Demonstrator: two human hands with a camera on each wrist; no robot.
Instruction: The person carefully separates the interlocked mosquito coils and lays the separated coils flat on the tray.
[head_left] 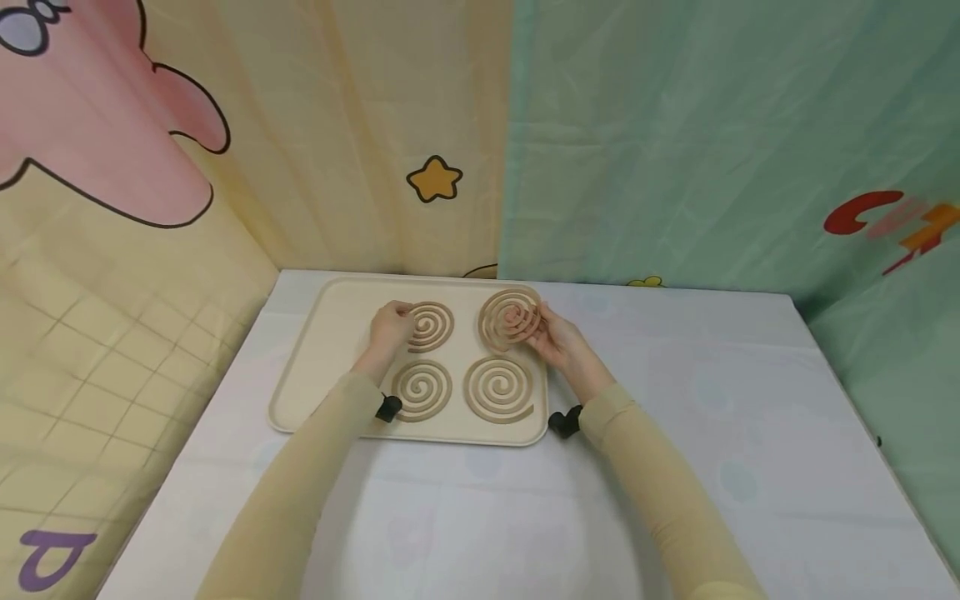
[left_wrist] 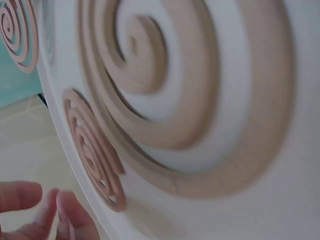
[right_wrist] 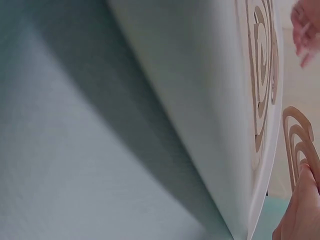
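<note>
My right hand (head_left: 562, 343) grips a brown mosquito coil (head_left: 510, 319) by its right side at the tray's back right corner. In the right wrist view that coil (right_wrist: 299, 137) stands tilted, raised off the tray, with the fingers (right_wrist: 301, 200) on it. My left hand (head_left: 390, 329) is beside the back left coil (head_left: 431, 326), at its left edge. Seen from the left wrist, the fingers (left_wrist: 75, 212) are bent near this coil (left_wrist: 92, 150) with nothing between them. Two more coils, the front left one (head_left: 422, 390) and the front right one (head_left: 498, 389), lie flat on the tray.
A cream rectangular tray (head_left: 322, 358) with a raised rim lies at the back of the white-covered table (head_left: 712, 433). Behind it hang yellow (head_left: 337, 167) and green (head_left: 675, 150) printed curtains. Black wrist pieces sit at both cuffs, close to the tray's front edge.
</note>
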